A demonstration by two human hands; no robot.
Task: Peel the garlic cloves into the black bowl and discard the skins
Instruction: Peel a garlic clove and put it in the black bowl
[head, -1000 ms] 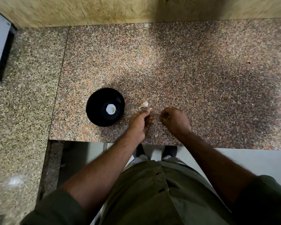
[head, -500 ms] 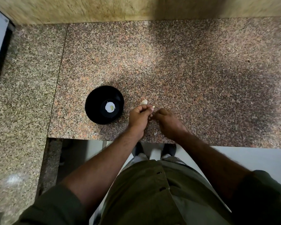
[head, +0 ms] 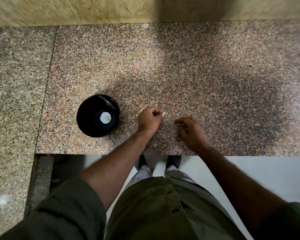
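Olive shirt [head: 163, 208], nearest the camera. Right hand [head: 191, 131]: over the granite counter [head: 197, 75], fingers loosely curled, nothing seen in it. Left hand [head: 150, 118]: curled tight on a garlic clove [head: 140, 111], pale bits showing at both sides of the fist. Black bowl [head: 98, 115]: just left of that hand, apart from it; holds one peeled clove [head: 107, 118] on a white patch at its bottom. Beige wall [head: 93, 11] at the far edge.
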